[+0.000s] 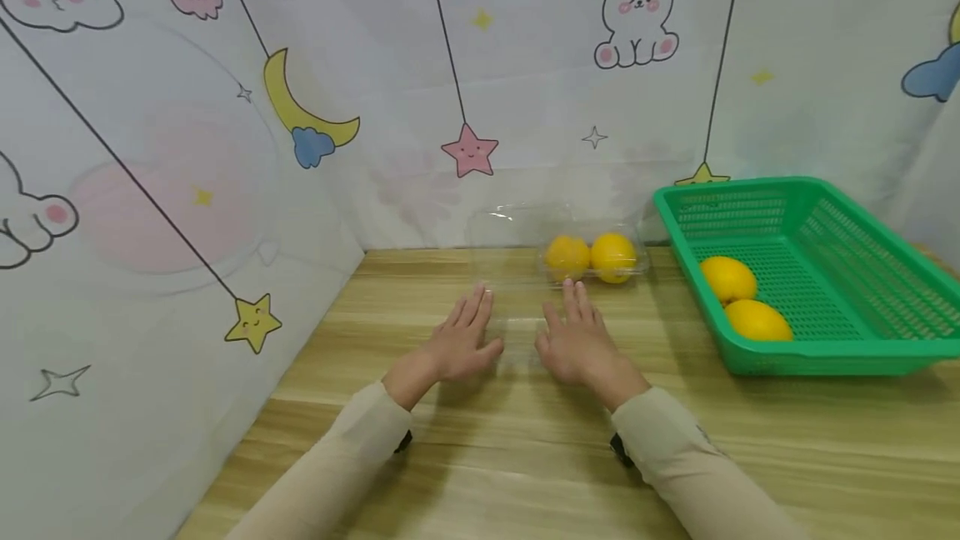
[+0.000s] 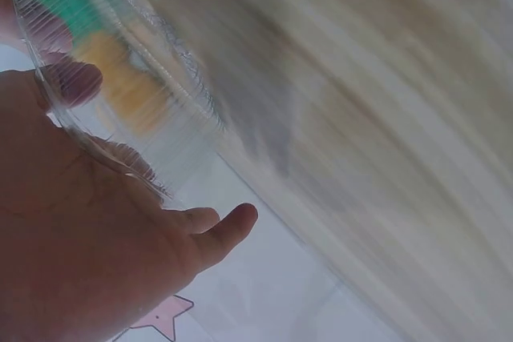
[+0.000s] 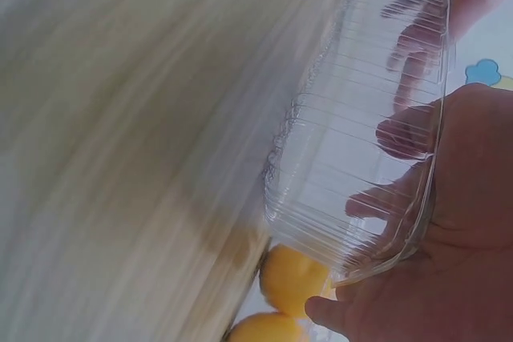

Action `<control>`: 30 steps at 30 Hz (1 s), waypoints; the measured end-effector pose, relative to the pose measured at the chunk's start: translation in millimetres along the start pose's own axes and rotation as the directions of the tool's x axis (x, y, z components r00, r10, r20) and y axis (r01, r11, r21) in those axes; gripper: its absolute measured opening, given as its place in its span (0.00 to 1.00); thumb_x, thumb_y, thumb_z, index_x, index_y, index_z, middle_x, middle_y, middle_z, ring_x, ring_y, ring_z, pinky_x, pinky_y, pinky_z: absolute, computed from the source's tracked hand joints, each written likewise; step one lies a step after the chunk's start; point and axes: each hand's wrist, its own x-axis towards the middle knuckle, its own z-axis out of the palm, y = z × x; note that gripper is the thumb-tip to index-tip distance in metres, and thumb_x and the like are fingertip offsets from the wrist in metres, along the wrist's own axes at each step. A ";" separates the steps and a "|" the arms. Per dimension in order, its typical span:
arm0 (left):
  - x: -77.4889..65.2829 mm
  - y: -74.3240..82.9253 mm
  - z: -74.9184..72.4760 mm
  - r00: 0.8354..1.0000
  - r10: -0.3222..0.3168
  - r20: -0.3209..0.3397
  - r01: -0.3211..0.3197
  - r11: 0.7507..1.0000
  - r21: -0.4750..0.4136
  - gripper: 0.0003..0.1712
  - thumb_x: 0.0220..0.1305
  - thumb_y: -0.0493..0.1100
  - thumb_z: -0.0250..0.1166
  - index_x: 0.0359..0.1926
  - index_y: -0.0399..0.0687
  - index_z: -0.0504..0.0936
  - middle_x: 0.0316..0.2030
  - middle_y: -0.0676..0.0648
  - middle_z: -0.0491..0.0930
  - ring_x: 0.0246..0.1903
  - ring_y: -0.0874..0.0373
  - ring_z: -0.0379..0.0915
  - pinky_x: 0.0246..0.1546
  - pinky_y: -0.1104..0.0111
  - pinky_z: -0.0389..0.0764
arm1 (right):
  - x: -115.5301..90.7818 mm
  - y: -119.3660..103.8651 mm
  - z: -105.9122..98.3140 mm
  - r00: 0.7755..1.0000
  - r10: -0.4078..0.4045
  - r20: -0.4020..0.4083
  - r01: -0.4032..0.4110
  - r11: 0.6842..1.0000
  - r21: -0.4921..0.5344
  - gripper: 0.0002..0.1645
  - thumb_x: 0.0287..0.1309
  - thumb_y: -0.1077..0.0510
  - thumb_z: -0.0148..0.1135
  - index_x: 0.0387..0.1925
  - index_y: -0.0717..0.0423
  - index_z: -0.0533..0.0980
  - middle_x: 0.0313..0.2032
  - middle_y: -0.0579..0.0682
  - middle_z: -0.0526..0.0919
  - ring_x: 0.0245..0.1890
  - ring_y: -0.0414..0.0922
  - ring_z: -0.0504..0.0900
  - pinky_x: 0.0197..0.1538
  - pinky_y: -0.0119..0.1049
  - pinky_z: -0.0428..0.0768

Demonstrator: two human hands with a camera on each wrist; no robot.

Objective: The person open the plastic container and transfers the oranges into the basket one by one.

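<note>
Touching one clear tray (image 3: 333, 158): two hands (image 1: 461, 347) (image 1: 579, 348) (four fruits (image 1: 757, 322) nearby).

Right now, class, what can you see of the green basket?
The green basket looks plastic: open-topped, with a meshed floor, perforated far wall and smooth rim. It stands upright on the wooden table at the head view's right, touched by neither left hand nor right hand. Two yellow fruits lie inside, near its left wall and front.
</note>
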 end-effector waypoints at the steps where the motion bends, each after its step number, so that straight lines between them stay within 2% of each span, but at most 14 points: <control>1: -1.0 -0.1 -0.8 1.000 -0.005 0.000 0.005 1.000 -0.010 0.47 0.81 0.54 0.48 0.86 0.39 0.37 0.86 0.40 0.30 0.83 0.34 0.30 0.76 0.33 0.52 | 0.6 -0.3 1.1 1.000 -0.001 -0.006 0.001 1.000 -0.004 0.37 0.82 0.51 0.41 0.82 0.66 0.55 0.83 0.71 0.33 0.83 0.67 0.31 0.81 0.65 0.44; 8: -5.3 -8.3 -0.4 0.999 -0.027 0.042 0.029 0.999 -0.042 0.46 0.82 0.55 0.49 0.86 0.44 0.36 0.86 0.42 0.29 0.82 0.31 0.36 0.75 0.30 0.51 | 5.6 -4.5 12.6 1.000 0.005 -0.006 -0.005 1.000 -0.007 0.38 0.82 0.49 0.40 0.82 0.64 0.54 0.83 0.71 0.32 0.84 0.67 0.31 0.81 0.65 0.44; 12: -4.5 -18.6 -2.6 1.000 -0.015 0.025 0.016 0.999 -0.043 0.46 0.82 0.53 0.48 0.86 0.40 0.37 0.85 0.39 0.28 0.81 0.28 0.36 0.73 0.27 0.50 | 10.4 -12.1 13.7 1.000 0.001 -0.019 0.000 1.000 0.007 0.39 0.81 0.48 0.39 0.84 0.61 0.52 0.83 0.70 0.32 0.84 0.66 0.31 0.81 0.65 0.44; 16: -4.5 -25.2 -10.2 0.999 -0.037 0.022 0.037 0.999 -0.029 0.45 0.83 0.54 0.47 0.86 0.42 0.36 0.85 0.41 0.26 0.81 0.26 0.36 0.71 0.25 0.50 | 16.2 -20.1 11.8 0.999 -0.001 -0.041 0.002 1.000 0.012 0.39 0.82 0.48 0.39 0.85 0.59 0.50 0.83 0.68 0.32 0.84 0.65 0.31 0.82 0.65 0.44; 22: -6.5 -30.7 -15.6 0.996 -0.055 0.067 0.056 0.998 -0.006 0.46 0.83 0.57 0.45 0.86 0.45 0.34 0.85 0.43 0.24 0.82 0.28 0.35 0.73 0.28 0.51 | 22.6 -24.6 14.4 1.000 0.016 -0.004 -0.016 1.000 -0.024 0.40 0.83 0.47 0.39 0.86 0.56 0.47 0.83 0.68 0.29 0.84 0.64 0.29 0.82 0.63 0.42; 25: -4.3 -34.5 -16.3 0.996 -0.062 0.068 0.063 0.998 -0.012 0.46 0.82 0.56 0.46 0.86 0.45 0.35 0.86 0.43 0.25 0.81 0.27 0.37 0.72 0.26 0.51 | 25.6 -26.2 16.1 1.000 0.019 0.005 -0.019 0.999 -0.040 0.40 0.83 0.47 0.38 0.86 0.56 0.46 0.83 0.68 0.28 0.84 0.64 0.28 0.82 0.63 0.42; 30: 5.8 -46.0 -15.2 0.994 -0.080 0.069 0.080 0.997 0.012 0.48 0.82 0.60 0.48 0.87 0.50 0.34 0.86 0.47 0.23 0.81 0.28 0.38 0.72 0.26 0.52 | 32.2 -27.5 17.7 1.000 0.007 -0.025 -0.008 1.000 -0.023 0.39 0.82 0.47 0.39 0.85 0.58 0.49 0.83 0.70 0.30 0.84 0.66 0.29 0.82 0.65 0.42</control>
